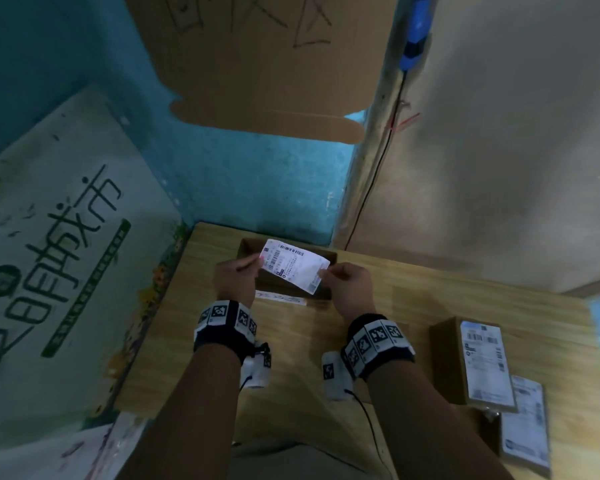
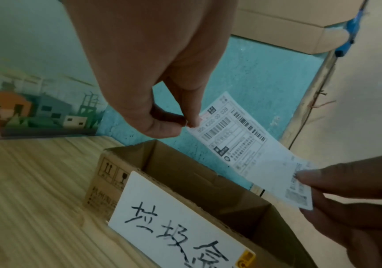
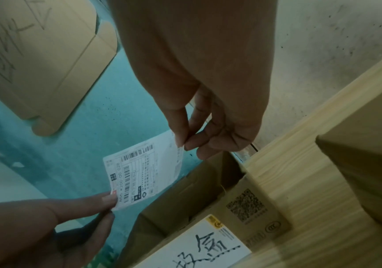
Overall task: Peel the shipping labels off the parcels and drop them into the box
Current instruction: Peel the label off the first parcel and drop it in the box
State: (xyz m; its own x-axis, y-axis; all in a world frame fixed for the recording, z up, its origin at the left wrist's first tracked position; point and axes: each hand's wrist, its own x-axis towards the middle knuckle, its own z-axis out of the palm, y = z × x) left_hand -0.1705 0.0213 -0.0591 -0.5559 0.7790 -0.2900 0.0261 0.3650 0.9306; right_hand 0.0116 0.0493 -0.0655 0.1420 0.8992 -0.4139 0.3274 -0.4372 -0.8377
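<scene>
The white rectangular paper shipping label printed with black barcodes was free of any parcel and hung stretched in the air directly above the small open brown cardboard box, printed face toward you. You held it at two opposite ends. Your left hand pinched the end nearest the red mark between thumb and fingertip; your right hand pinched the far lower corner the same way, its other fingers curled loosely below. Both grips were narrow and held nothing but the label.

Step in hand, as judged: the drop, with peeling finished for this label. Whether the adhesive back was clinging to your fingertips could not be told.

The box stood at the back of the light wood-grain table, near the teal wall, with a white hand-lettered card fixed to its near side.

Next move, as judged: lower the label into the opening and release both pinches, one first if the glue catches. After that, two flat brown cardboard parcels wearing white labels waited at your right on the table, well apart from the box.
</scene>
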